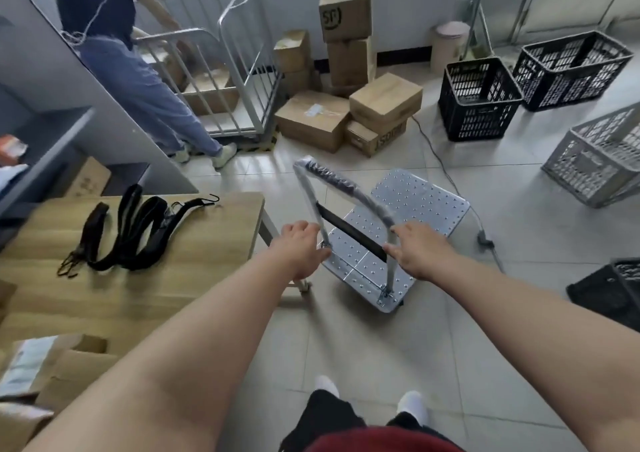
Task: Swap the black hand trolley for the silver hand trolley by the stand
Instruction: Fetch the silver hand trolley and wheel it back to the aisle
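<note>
The silver hand trolley (412, 199) stands on the tiled floor in front of me, with a dimpled metal deck and an upright handle wrapped in plastic film. My left hand (300, 248) grips the handle's left post low down. My right hand (417, 252) grips the right post at the same height. The trolley sits just off the right corner of a wooden table (145, 299). A flat black object (604, 290), cut off at the right edge, may be the black hand trolley; I cannot tell for sure.
A person (138, 81) stands at a metal cage cart (225, 71) at the back left. Cardboard boxes (346, 105) are piled by the far wall. Black crates (479, 100) and a grey crate (595, 164) sit to the right. A cable (446, 171) crosses the floor. Black straps (138, 230) lie on the table.
</note>
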